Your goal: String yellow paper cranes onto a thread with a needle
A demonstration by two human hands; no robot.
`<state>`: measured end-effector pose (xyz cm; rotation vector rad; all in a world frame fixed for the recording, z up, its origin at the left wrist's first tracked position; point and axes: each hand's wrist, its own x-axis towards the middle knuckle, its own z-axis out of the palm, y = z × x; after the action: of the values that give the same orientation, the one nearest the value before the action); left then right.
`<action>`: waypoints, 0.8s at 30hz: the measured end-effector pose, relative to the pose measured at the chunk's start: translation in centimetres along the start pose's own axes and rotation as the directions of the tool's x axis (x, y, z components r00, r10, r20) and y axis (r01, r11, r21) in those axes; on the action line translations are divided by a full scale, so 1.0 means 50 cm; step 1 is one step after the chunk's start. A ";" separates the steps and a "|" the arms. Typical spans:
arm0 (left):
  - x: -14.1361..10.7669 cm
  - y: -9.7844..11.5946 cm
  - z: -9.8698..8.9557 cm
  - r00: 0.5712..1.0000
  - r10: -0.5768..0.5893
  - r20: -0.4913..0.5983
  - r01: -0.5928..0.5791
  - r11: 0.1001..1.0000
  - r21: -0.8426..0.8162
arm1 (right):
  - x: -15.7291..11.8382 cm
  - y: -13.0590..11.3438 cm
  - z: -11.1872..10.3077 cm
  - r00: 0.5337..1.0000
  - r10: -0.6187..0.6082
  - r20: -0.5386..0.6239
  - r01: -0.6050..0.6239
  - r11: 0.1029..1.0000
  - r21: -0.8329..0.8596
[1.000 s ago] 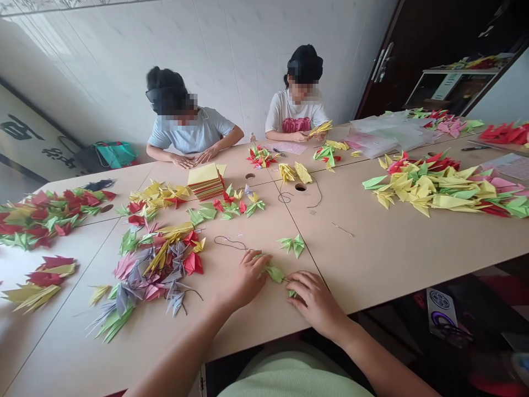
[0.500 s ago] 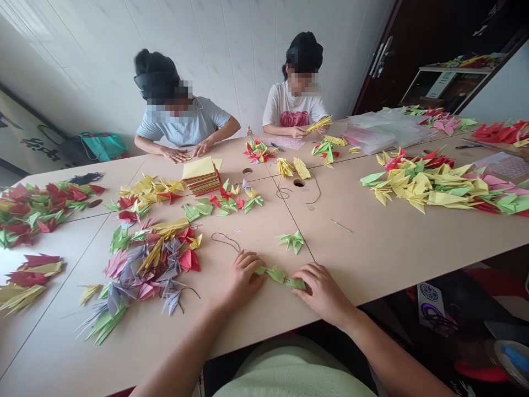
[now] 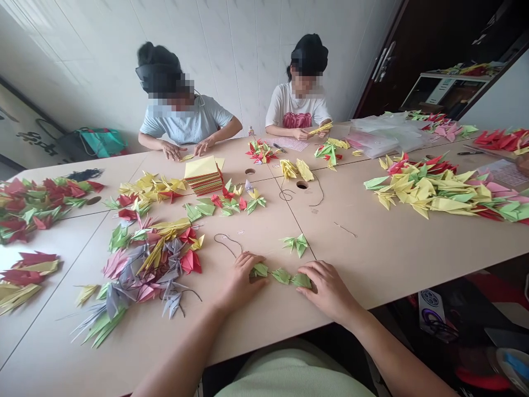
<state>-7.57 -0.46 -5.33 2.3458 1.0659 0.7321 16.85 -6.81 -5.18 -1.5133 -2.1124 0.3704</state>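
Observation:
Between my hands, close to the table's front edge, lies a short row of green folded paper cranes (image 3: 281,275) on a dark string. My left hand (image 3: 243,280) curls around the row's left end, thumb and fingers on the leftmost crane. The crane at the right end is pinched by my right hand (image 3: 327,285), which partly covers it. A dark loop of string (image 3: 228,241) lies on the table just beyond my left hand. Further off, in front of my right hand, sits a loose green crane (image 3: 296,245).
A mixed pile of cranes (image 3: 151,270) lies to my left, a mostly yellow heap (image 3: 438,187) to the right. Beyond are a stack of coloured paper (image 3: 204,176), a needle (image 3: 345,229) and a cable hole (image 3: 302,185). Two people (image 3: 185,121) work across the table (image 3: 397,259).
The green cranes between my hands are spread slightly wider, with more of the left one showing. My right hand has shifted a little to the right. The view has moved slightly.

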 end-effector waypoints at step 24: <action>0.001 -0.005 -0.007 0.992 -0.106 0.067 0.111 0.990 -0.088 | -0.010 0.010 0.026 0.986 -0.080 -0.143 0.067 0.993 -0.096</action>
<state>-7.91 -0.22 -5.22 2.2001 1.0998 0.6491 16.66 -7.03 -6.61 -1.4608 -2.0863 0.1328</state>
